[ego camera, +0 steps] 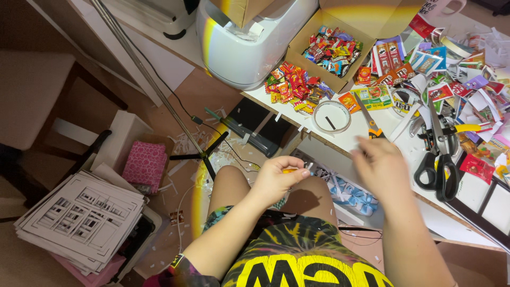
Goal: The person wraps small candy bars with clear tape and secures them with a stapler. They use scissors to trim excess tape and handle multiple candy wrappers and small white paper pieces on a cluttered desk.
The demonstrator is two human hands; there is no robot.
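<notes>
My left hand (277,178) hovers over my knee, fingers pinched on a small orange piece (290,170) with a white bit at its tip. My right hand (381,166) is raised at the white table's edge (340,142), blurred, fingers apart and holding nothing I can see. Just beyond it lie orange-handled scissors (370,123). A roll of clear tape (331,116) sits on the table to the left of those scissors.
A cardboard box (333,50) of tiny coloured packets, with a loose pile (293,85) beside it. Big black scissors (439,159) at right among paper scraps. White machine (249,40) at back. On the floor: stack of printed sheets (79,218), pink box (144,165), tripod (204,154).
</notes>
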